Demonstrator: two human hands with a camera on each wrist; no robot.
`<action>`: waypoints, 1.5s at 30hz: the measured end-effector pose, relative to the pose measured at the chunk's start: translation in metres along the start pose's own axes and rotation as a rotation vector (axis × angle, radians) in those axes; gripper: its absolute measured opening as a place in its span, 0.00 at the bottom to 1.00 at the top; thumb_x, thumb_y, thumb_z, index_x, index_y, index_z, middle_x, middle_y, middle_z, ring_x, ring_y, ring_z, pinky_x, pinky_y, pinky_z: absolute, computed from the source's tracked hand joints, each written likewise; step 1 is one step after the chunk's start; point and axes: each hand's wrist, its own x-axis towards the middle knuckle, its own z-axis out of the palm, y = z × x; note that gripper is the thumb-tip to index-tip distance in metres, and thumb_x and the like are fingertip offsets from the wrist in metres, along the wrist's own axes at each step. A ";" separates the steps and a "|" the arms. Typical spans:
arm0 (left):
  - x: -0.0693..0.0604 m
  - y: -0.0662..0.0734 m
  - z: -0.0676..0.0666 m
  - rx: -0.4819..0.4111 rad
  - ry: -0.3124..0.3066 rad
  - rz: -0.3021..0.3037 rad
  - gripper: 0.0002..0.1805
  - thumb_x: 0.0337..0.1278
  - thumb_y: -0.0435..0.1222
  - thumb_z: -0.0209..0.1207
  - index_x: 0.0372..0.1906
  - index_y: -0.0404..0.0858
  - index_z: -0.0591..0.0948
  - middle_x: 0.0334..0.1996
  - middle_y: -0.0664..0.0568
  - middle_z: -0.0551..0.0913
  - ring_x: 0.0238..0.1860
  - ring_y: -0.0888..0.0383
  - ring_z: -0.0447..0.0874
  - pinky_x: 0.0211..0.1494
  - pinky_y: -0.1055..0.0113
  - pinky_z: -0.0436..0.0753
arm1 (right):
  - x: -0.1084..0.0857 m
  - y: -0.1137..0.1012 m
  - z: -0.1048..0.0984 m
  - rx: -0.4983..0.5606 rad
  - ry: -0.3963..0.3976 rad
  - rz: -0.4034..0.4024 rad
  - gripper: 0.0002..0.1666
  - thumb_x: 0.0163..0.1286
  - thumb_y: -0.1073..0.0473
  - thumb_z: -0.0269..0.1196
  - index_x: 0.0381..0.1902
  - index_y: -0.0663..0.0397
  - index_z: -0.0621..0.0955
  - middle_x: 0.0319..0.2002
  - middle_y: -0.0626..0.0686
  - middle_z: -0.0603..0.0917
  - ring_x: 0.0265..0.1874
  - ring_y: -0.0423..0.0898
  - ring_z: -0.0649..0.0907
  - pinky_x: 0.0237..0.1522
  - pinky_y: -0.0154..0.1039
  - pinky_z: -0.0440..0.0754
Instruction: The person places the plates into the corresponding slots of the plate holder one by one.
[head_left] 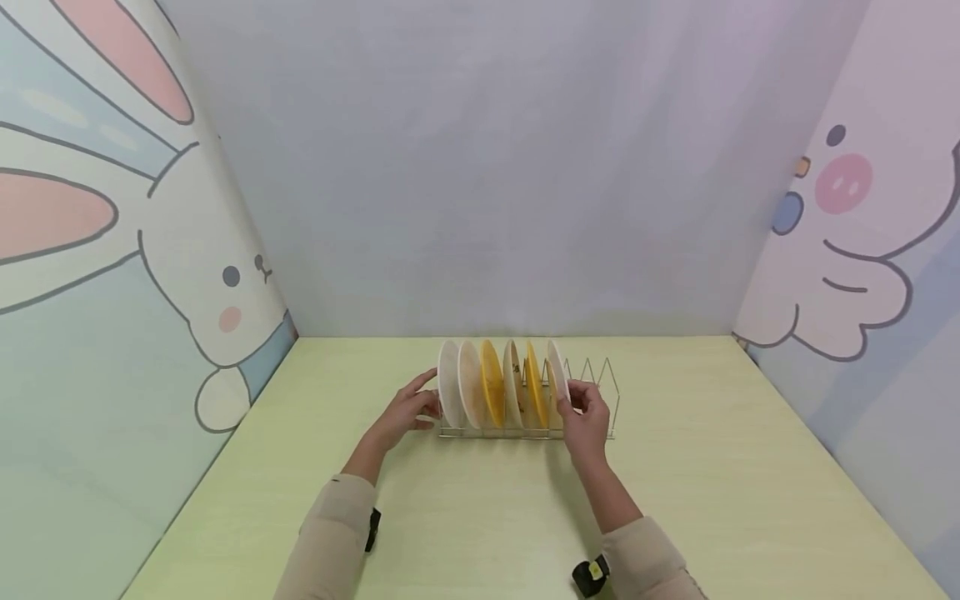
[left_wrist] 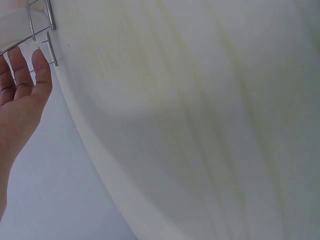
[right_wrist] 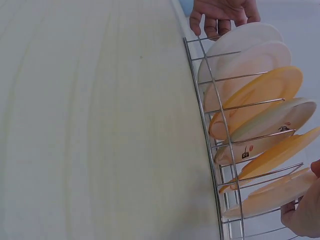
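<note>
A metal wire dish rack (head_left: 495,437) holds several plates standing on edge in a row. My right hand (head_left: 587,421) pinches the near edge of the rightmost white plate (head_left: 557,371), whose lower edge sits between the wires in the right wrist view. To its left stand a yellow plate (right_wrist: 275,155), a white plate with small dark and red marks (right_wrist: 270,125), another yellow plate (right_wrist: 260,102) and two pale plates at the left end. My left hand (head_left: 405,414) is at the rack's left end beside the outermost white plate (head_left: 450,383), fingers loosely bent against the end wires.
The rack's right-end slots (head_left: 600,379) hold no plate. A pale wood-grain table (head_left: 480,508) carries the rack. Behind it hangs a grey-white backdrop (head_left: 480,192), with cartoon-printed panels (head_left: 210,275) at both sides.
</note>
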 end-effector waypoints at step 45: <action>-0.040 0.033 0.028 0.016 0.443 0.142 0.23 0.66 0.43 0.51 0.61 0.36 0.71 0.53 0.43 0.75 0.54 0.48 0.73 0.53 0.50 0.73 | 0.011 -0.023 -0.080 -0.334 -0.262 -0.061 0.25 0.70 0.54 0.56 0.61 0.60 0.71 0.59 0.62 0.69 0.56 0.56 0.70 0.49 0.44 0.74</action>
